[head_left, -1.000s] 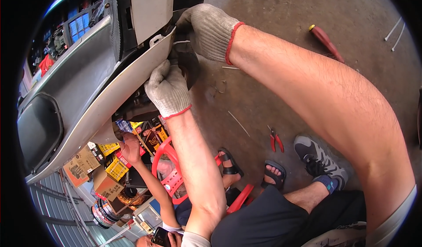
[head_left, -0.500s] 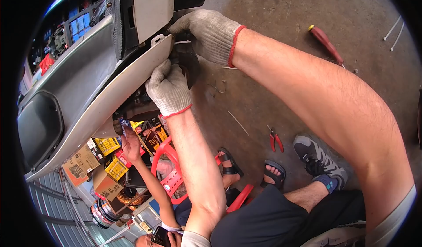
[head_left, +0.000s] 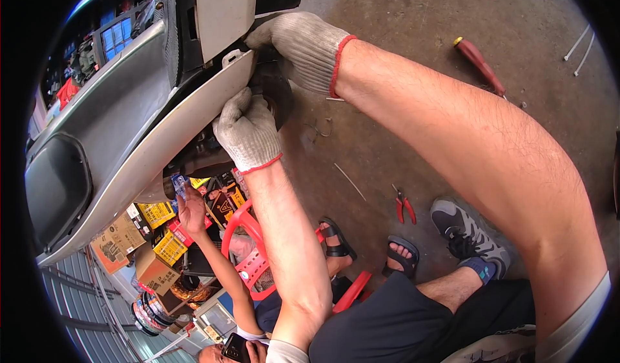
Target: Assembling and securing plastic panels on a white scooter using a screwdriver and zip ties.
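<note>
My left hand [head_left: 248, 130], in a grey glove with red trim, is closed on the lower edge of a long pale plastic panel [head_left: 161, 143], just below its upper end. My right hand [head_left: 303, 50], gloved alike, is closed at that end, fingertips bent into the gap beside a white tab [head_left: 232, 57]; what they hold is hidden. Above stands an upright pale plate [head_left: 223, 11] with dark trim. A grey body part with a black pad [head_left: 55, 188] lies left of the panel. Behind my hands, the dark parts underneath are only partly visible.
A co-worker's bare hand [head_left: 192, 211] is raised under the panel; the person holds a phone [head_left: 234, 348] beside a red plastic chair [head_left: 255, 269]. Boxes [head_left: 119, 240] are piled behind. On the floor lie a red screwdriver [head_left: 478, 66], red-handled pliers [head_left: 405, 205] and white ties [head_left: 575, 50].
My right hand has moved slightly down and left since a second ago, staying at the panel's end. The co-worker's hand has risen a little, its fingers straighter. My left hand is unchanged.
</note>
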### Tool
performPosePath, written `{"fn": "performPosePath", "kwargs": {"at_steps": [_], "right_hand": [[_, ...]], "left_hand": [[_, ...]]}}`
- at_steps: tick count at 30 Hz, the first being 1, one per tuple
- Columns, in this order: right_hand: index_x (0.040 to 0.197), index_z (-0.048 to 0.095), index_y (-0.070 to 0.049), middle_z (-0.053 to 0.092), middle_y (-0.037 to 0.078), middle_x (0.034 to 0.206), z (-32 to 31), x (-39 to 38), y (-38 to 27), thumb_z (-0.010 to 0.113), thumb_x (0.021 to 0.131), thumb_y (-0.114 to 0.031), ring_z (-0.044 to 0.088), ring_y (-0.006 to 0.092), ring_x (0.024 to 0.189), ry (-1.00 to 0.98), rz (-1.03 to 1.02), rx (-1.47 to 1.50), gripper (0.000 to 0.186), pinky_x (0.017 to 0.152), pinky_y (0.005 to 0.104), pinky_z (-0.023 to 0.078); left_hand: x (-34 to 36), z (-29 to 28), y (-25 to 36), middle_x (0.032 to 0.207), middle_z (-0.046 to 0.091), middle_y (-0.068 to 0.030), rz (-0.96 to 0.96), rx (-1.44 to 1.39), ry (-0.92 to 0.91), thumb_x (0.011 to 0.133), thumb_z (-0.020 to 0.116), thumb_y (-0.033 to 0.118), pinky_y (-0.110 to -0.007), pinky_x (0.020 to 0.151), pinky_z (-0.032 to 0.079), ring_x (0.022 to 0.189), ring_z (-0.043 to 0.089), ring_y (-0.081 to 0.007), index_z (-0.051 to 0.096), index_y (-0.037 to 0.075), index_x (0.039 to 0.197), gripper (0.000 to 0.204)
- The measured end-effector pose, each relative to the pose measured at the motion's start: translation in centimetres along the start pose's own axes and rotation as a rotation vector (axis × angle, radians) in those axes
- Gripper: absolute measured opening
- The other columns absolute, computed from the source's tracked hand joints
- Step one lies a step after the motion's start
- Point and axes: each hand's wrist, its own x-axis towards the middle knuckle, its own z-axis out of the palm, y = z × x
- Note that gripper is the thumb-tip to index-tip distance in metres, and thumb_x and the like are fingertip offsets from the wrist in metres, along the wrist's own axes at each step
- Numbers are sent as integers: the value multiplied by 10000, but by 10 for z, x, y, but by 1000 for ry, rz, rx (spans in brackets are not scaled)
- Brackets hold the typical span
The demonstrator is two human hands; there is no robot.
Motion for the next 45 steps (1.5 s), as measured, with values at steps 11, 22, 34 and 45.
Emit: {"fn": "performPosePath", "kwargs": {"at_steps": [11, 22, 34, 45], "right_hand": [[1156, 690, 24, 715, 178, 1031, -1, 10, 11, 620, 952, -65, 712, 293, 928, 71, -33, -171, 233, 867, 421, 590], [1172, 618, 75, 660, 212, 1135, 5, -14, -8, 566, 986, -33, 677, 322, 1034, 43, 64, 206, 221, 948, 452, 575], [1217, 611, 48, 645, 198, 1161, 4, -15, -8, 509, 1004, -42, 654, 312, 1062, 59, 36, 249, 253, 986, 487, 540], [1317, 601, 17, 683, 147, 1181, -7, -4, -9, 559, 937, 20, 674, 237, 1033, -80, -123, -347, 383, 933, 352, 546]], "left_hand": [[1, -10, -1, 1008, 648, -147, 23, 92, -52, 798, 584, -103, -381, 749, 515, 871, 611, -239, 659, -102, 1082, 294], [10, -20, -4, 1159, 650, -196, 7, 58, -52, 869, 564, -70, -442, 977, 507, 1099, 607, -287, 647, -138, 1143, 293], [-5, -1, 1, 1097, 653, -170, 36, 30, -106, 860, 591, -23, -385, 780, 513, 901, 627, -269, 640, -112, 1157, 313], [-24, 29, 2, 1352, 571, -246, 279, 240, -176, 1013, 663, 188, -518, 1044, 542, 1238, 604, -360, 466, -99, 1394, 516]]}}
